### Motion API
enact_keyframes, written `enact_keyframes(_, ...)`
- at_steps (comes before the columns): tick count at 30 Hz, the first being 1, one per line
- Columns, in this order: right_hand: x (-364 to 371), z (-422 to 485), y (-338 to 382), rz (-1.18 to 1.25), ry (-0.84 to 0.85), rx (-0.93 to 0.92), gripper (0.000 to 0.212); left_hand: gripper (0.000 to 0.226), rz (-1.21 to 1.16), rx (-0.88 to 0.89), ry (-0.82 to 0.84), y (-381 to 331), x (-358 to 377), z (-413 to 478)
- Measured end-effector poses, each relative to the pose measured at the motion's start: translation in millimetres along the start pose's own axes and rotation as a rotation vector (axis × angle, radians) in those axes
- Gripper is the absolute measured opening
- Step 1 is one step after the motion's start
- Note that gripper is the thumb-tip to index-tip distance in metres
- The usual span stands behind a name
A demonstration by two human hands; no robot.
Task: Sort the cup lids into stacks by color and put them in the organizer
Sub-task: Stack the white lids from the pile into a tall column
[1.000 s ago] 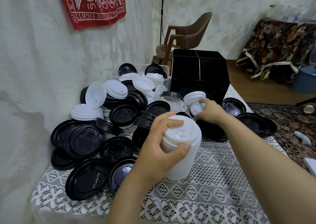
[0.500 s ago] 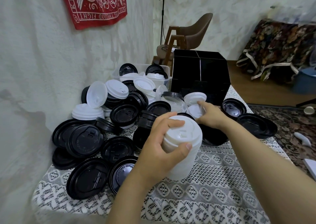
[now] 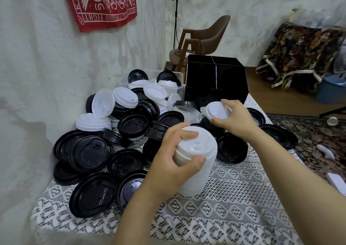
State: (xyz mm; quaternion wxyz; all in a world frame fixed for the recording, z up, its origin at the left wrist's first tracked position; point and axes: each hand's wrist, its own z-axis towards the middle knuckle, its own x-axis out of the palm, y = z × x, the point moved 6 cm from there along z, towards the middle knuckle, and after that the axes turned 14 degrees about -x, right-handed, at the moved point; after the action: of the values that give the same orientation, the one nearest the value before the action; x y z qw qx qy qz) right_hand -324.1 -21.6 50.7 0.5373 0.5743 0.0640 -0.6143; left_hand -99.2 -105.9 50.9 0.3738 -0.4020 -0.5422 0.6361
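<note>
At table (image 3: 234, 198) centre the left hand (image 3: 174, 156) grips the tall white lid stack (image 3: 198, 170) near its top — probably light and tippy, best held round the sides — while farther right the right hand (image 3: 236, 119) pinches one thin, likely springy white lid (image 3: 216, 110) by its rim, just near of the organizer (image 3: 215, 80).

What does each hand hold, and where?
The left hand grips the white lid stack near its top; right hand pinches one white lid by its rim.

Grips upright white lid stack (image 3: 198, 177) with left hand (image 3: 168, 164), standing on lace tablecloth (image 3: 234, 198). Holds single white lid (image 3: 215, 110), tilted, in right hand (image 3: 237, 119) just before black organizer (image 3: 215, 80). Shows loose black lids (image 3: 89, 151) piled at left.
</note>
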Motion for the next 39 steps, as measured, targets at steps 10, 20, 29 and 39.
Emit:
enact_keyframes(10,-34,-59,87,0.355,-0.166,-0.330,0.064,0.054,-0.023,-0.047,0.058,3,-1,-3)
enact_keyframes(20,-6,-90,111,0.371,0.035,-0.397,0.058,0.093,-0.045,-0.130,0.027,11,-4,-1)
enact_keyframes(29,5,-92,113,0.354,0.097,-0.352,0.065,0.084,-0.070,-0.138,0.045,11,-6,-1)
enact_keyframes(39,19,-106,114,0.643,0.011,-0.300,0.048,0.072,-0.027,-0.131,0.053,8,-5,-2)
